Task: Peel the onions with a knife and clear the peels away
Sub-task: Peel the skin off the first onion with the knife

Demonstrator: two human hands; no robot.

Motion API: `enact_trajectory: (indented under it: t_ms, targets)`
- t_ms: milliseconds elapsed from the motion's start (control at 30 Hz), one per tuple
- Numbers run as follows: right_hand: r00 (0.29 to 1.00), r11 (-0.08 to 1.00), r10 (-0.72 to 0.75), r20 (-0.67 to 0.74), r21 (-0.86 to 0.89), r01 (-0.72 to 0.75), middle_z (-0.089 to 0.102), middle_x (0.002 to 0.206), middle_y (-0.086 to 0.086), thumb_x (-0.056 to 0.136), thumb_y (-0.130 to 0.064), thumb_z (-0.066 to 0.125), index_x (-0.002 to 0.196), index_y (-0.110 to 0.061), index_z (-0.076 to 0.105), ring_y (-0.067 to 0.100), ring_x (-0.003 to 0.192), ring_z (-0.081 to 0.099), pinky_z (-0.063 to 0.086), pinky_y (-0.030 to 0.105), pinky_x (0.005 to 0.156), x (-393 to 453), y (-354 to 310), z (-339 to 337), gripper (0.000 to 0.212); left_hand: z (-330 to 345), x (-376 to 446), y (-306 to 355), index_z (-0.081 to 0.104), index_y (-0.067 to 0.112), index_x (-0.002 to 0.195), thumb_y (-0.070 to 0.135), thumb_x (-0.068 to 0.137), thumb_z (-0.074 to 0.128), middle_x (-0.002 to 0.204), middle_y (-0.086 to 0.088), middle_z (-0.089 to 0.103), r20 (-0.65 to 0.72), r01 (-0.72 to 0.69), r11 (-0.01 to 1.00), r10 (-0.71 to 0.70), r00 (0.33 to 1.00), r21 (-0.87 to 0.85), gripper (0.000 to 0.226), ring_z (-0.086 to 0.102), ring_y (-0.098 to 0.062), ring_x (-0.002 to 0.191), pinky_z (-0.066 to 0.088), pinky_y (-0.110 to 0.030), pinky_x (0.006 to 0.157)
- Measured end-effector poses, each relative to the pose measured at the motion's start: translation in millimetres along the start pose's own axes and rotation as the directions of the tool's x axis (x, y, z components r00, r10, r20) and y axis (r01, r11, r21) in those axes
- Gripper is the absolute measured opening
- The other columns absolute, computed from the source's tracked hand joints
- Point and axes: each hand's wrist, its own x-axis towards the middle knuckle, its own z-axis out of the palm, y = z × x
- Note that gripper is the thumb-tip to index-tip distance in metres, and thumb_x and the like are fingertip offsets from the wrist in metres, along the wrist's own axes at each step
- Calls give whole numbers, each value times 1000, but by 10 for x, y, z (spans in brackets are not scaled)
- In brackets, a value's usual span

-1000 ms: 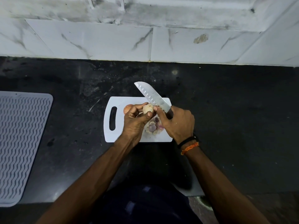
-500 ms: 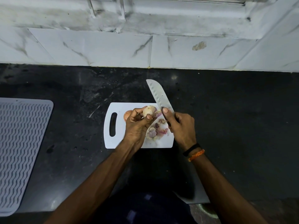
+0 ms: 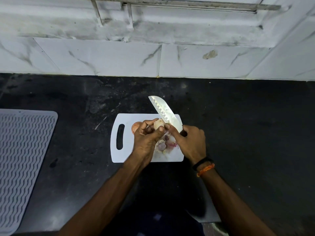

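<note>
My left hand (image 3: 147, 137) grips a small pale onion (image 3: 158, 124) above the white cutting board (image 3: 126, 151). My right hand (image 3: 190, 142) holds a wide-bladed knife (image 3: 164, 113) by its handle, blade pointing away and up-left. The blade's lower part rests against the onion, with my right thumb pressed near it. A heap of purplish onion peels (image 3: 166, 143) lies on the board under my hands. A second, reddish unpeeled onion (image 3: 135, 127) sits on the board behind my left hand, partly hidden.
The board lies on a black stone counter (image 3: 238, 125) backed by white marble tiles (image 3: 102, 57). A grey ribbed drying mat (image 3: 22, 159) covers the counter's left side. The counter's front edge runs near my body.
The knife blade has swung from pointing almost straight away back against the onion, and my right hand has closed in on my left. The peels and the second onion have stayed put.
</note>
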Motion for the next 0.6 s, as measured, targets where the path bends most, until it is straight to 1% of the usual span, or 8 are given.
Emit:
enact_trajectory:
  t_ms: [67, 133, 233, 267, 367, 500, 533, 600]
  targets:
    - [1000, 1000, 5, -14, -5, -5, 62, 57, 0, 75, -85, 49, 72, -12, 71, 10, 51, 58, 36, 23, 45, 11, 1, -1, 76, 5, -6, 52, 66, 3, 105, 20, 78, 74, 111, -11, 72, 19, 39, 997, -38, 999, -73, 33, 71, -30, 106, 59, -37, 87]
    - [1000, 1000, 16, -15, -11, -17, 61, 56, 0, 73, -86, 46, 72, -11, 71, 10, 51, 57, 35, 23, 46, 21, 16, -2, 79, -3, -7, 66, 66, 3, 106, 13, 90, 64, 107, -6, 75, 49, 75, 988, -69, 996, -136, 19, 72, -23, 103, 60, -33, 87]
    - [999, 997, 50, 1, 64, -50, 68, 63, -1, 73, -88, 50, 75, -12, 72, 9, 57, 65, 52, 33, 50, 27, 41, -32, 79, -14, 2, 37, 66, 5, 107, -3, 96, 55, 102, 2, 77, 29, 76, 987, -72, 997, -145, 18, 73, -18, 102, 58, -32, 92]
    - [998, 995, 62, -4, 80, -61, 70, 64, -2, 74, -85, 53, 76, -13, 72, 9, 59, 66, 55, 36, 53, 29, 54, -45, 75, -12, 3, 32, 66, 7, 106, -7, 96, 55, 101, 4, 77, 18, 72, 988, -70, 997, -136, 21, 72, -17, 102, 58, -33, 94]
    - [997, 996, 71, -14, 53, -70, 68, 61, -8, 79, -66, 69, 71, -20, 69, 5, 57, 65, 52, 31, 53, 39, 79, -119, 47, -15, 4, 16, 67, 12, 106, -14, 93, 55, 101, 11, 77, 10, 28, 997, -28, 1000, -72, 31, 70, -16, 108, 56, -34, 97]
    - [993, 998, 64, 97, -9, -63, 71, 73, -13, 77, -58, 76, 80, -27, 69, 3, 69, 68, 56, 30, 62, 70, 127, -167, 32, -37, 10, 1, 68, 13, 111, -16, 89, 59, 101, 17, 73, 29, -41, 999, 40, 999, 32, 37, 67, -18, 113, 56, -29, 92]
    - [991, 998, 65, 118, -14, -63, 73, 77, -12, 77, -61, 74, 83, -28, 70, 4, 72, 69, 58, 32, 65, 73, 127, -164, 34, -36, 8, 4, 67, 10, 113, -16, 89, 59, 98, 20, 73, 33, -54, 997, 53, 998, 51, 37, 67, -16, 111, 56, -27, 90]
    - [991, 998, 58, 124, -6, -57, 73, 76, -10, 75, -76, 63, 84, -24, 71, 5, 71, 69, 60, 38, 67, 80, 114, -144, 53, -32, 7, 7, 65, 6, 117, -16, 88, 59, 96, 22, 71, 40, -72, 995, 70, 997, 72, 37, 68, -15, 109, 57, -25, 87]
